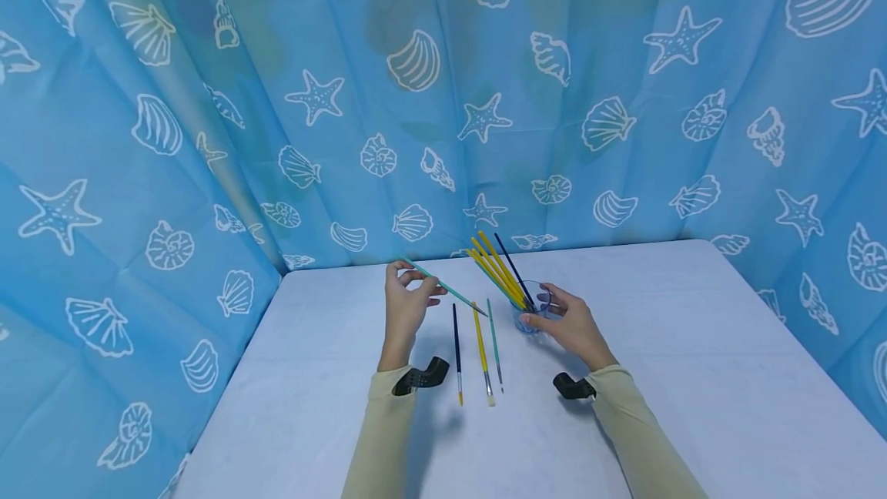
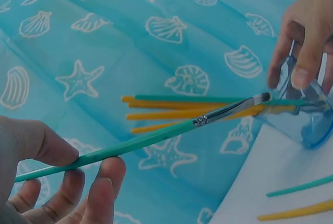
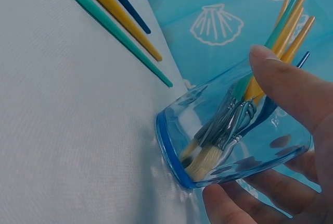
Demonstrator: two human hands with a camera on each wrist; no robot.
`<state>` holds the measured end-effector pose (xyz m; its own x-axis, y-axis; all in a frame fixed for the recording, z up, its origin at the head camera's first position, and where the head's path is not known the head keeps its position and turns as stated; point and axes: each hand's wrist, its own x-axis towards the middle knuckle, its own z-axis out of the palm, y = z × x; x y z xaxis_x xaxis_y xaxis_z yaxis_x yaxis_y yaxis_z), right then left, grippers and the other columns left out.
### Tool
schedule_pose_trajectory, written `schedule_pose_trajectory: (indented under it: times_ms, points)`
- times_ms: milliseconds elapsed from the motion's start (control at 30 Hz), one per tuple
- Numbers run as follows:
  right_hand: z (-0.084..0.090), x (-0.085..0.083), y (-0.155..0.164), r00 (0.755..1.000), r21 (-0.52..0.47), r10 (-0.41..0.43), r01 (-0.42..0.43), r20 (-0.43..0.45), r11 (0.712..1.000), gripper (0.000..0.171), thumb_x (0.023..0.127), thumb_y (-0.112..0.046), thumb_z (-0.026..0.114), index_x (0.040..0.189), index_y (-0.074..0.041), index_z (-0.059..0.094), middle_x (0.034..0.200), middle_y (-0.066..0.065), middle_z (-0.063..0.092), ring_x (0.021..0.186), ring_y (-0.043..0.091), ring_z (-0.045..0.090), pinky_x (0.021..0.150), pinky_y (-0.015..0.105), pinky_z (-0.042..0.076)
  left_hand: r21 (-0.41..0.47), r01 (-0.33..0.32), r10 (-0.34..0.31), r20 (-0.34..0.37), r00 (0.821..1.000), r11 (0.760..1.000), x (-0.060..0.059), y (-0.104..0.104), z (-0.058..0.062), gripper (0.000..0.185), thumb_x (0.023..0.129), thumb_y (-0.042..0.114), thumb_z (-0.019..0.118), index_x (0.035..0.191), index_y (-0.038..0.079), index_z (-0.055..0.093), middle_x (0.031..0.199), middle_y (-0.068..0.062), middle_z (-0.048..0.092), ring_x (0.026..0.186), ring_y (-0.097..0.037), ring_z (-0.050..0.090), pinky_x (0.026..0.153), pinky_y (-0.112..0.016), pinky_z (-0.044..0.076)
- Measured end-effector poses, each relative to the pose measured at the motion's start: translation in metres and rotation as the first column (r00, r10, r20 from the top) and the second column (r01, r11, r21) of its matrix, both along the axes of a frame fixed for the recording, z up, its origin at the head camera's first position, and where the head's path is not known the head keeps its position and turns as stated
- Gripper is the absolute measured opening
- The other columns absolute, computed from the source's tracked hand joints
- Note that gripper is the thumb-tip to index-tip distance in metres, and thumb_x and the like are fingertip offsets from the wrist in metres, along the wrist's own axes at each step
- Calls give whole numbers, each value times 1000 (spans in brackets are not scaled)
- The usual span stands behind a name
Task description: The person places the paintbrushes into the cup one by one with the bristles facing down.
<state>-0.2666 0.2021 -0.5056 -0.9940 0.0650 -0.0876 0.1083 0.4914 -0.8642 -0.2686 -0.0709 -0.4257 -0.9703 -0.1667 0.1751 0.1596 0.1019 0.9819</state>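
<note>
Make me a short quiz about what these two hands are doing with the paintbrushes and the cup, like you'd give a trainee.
1. True or false: the left hand pinches a teal paintbrush by its handle.
2. How many brushes lie flat on the table between the hands: A) one, B) three, C) six?
3. Fill in: the right hand holds a clear blue ____ with brushes standing in it.

Key
1. True. Its bristle end points toward the cup.
2. B: one dark blue, one yellow, one teal.
3. Cup. The fingers wrap round its wall.
</note>
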Motion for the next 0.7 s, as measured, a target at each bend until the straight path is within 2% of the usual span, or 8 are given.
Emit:
schedule_pose_trajectory:
  times_ms: [500,700]
  points:
    - [-1,-1,1,1000,1,-1,1,-10,1000,92,87,-45,82,161,-17,36,158,19,48,145,43,48,115,59,44,62,52,-50,-20,999,997,-4,23,12,40,93,9,66,123,13,40,110,-14,65,85,-26,80,78,-37,65]
    - [-1,-2,0,1000,11,-6,6,-8,1000,89,88,-41,81,161,-17,36,159,19,47,145,43,47,116,60,44,74,79,-75,-56,996,994,-6,34,20,40,94,9,66,123,10,39,109,-13,64,85,-30,80,78,-37,65]
